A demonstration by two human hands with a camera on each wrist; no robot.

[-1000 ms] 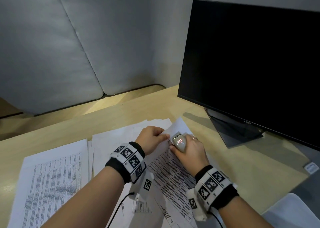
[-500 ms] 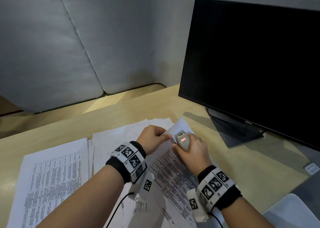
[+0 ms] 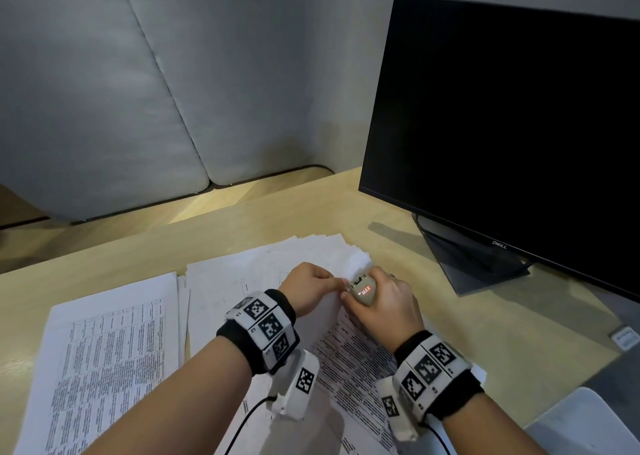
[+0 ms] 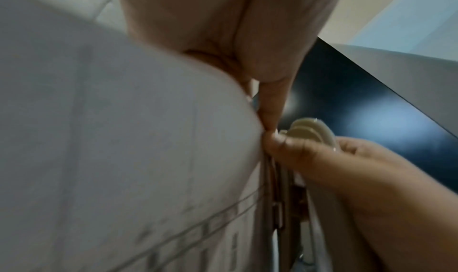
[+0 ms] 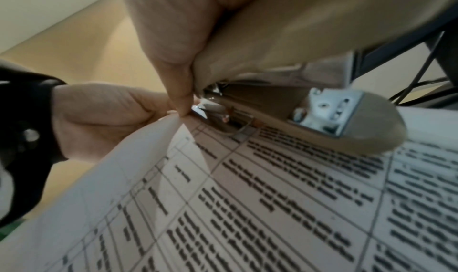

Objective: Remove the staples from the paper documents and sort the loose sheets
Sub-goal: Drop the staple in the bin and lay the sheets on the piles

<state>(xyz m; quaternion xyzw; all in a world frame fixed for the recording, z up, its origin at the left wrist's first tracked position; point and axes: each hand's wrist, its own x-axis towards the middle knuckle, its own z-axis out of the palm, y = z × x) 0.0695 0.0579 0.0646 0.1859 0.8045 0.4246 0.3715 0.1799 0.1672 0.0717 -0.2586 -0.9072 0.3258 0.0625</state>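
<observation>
Stapled printed document point(image 3: 349, 357) lies on a light wooden desk point(image 3: 145, 250), angled in front of the person, with its top corner lifted between both hands. Farthest left, a separate printed sheet point(image 3: 104, 357) lies flat on the desk, and beside it a spread of white sheets point(image 3: 242, 264) fans out under the document.

Next comes the left hand point(image 3: 306, 290), wearing a black wristband with square coded markers. Its fingers are curled, and thumb and forefinger pinch the raised corner of the top page; the left wrist view shows the page point(image 4: 124, 149) bowed upward from that pinch.

Touching it on the right, the right hand point(image 3: 384, 302) is wrapped around a small beige stapler point(image 3: 362, 290) with a red label. In the right wrist view the stapler's point(image 5: 285, 64) metal tip sits at the document's point(image 5: 285, 207) corner, right where the left hand's fingertips point(image 5: 171, 103) hold the page point(image 5: 119, 178). The staple itself is too small and blurred to make out.

Farthest right, a dark monitor point(image 3: 512, 136) stands on the desk, well apart from the papers.
</observation>
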